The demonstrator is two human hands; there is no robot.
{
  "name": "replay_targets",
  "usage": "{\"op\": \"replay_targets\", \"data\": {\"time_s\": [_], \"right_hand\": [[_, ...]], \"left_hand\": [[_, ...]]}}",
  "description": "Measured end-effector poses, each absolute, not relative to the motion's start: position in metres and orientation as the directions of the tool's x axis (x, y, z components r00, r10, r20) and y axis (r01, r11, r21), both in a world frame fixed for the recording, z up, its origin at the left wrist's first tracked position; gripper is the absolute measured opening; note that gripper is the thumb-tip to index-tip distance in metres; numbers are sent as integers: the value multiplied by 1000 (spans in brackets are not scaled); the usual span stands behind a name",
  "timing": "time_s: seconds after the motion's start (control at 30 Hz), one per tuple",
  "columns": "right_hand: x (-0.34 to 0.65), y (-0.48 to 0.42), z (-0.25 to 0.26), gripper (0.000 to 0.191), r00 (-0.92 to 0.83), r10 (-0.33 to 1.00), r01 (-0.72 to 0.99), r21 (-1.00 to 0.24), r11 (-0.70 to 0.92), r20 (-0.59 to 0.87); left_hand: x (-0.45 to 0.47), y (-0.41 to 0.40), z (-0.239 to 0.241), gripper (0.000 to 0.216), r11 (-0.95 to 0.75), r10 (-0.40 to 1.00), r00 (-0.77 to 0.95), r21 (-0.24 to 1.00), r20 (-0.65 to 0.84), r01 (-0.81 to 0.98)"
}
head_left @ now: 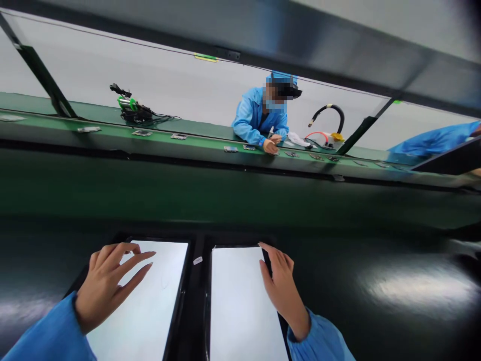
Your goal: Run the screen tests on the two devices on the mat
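Two glossy rectangular panels lie side by side in a black tray (197, 281) on the dark worktop. My left hand (107, 283) hovers over the left panel (150, 306) with its fingers spread, holding nothing. My right hand (281, 288) rests along the right edge of the right panel (240, 306), fingertips at its far right corner; whether it grips the edge I cannot tell. Both of my sleeves are blue.
A green conveyor belt (188, 143) carrying several small parts runs across beyond the worktop. A person in blue (259, 120) works on its far side. A green-and-black tool (131, 108) and a black hose (330, 113) stand there. Another blue sleeve (436, 140) shows at right.
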State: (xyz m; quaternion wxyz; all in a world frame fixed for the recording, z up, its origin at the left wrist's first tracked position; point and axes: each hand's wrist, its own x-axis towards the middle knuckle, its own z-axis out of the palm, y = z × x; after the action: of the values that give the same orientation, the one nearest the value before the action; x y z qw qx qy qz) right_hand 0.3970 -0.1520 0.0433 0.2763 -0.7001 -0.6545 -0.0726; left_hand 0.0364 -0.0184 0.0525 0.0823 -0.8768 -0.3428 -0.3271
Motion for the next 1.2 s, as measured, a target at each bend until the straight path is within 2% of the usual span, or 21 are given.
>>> {"op": "replay_targets", "data": {"time_s": [0.13, 0.23, 0.3, 0.47, 0.57, 0.67, 0.8, 0.93, 1.1, 1.2], "right_hand": [[399, -150, 37, 34, 144, 820, 969, -248, -3, 554], [397, -146, 37, 42, 129, 778, 990, -124, -67, 615], [395, -145, 40, 46, 85, 766, 996, -29, -86, 637], [395, -145, 47, 50, -12, 789, 998, 54, -26, 615], [398, -143, 46, 56, -44, 790, 997, 74, -1, 611], [402, -143, 44, 56, -47, 795, 998, 54, 17, 604], [401, -145, 43, 54, -4, 803, 1000, -22, 22, 596], [393, -148, 46, 52, 54, 799, 997, -69, -16, 599], [389, -147, 45, 48, 107, 802, 990, -141, -28, 588], [392, -148, 43, 44, 149, 805, 983, -175, -57, 574]], "left_hand": [[17, -26, 62, 20, -705, 590, 451, 156, 670, 692], [-12, -50, 61, 21, -655, 620, 395, 170, 678, 736], [-34, -77, 53, 19, -625, 666, 398, 179, 631, 760], [-71, -147, 33, 58, -536, 788, 388, 222, 478, 815], [-72, -162, 31, 61, -514, 799, 380, 201, 467, 834], [-67, -158, 34, 55, -529, 798, 404, 200, 447, 824], [-66, -152, 34, 43, -571, 794, 430, 282, 430, 771], [-73, -152, 25, 30, -589, 779, 406, 334, 478, 736], [-79, -151, 16, 19, -639, 709, 397, 295, 583, 710], [-77, -152, 17, 21, -637, 687, 374, 268, 623, 723]]}}
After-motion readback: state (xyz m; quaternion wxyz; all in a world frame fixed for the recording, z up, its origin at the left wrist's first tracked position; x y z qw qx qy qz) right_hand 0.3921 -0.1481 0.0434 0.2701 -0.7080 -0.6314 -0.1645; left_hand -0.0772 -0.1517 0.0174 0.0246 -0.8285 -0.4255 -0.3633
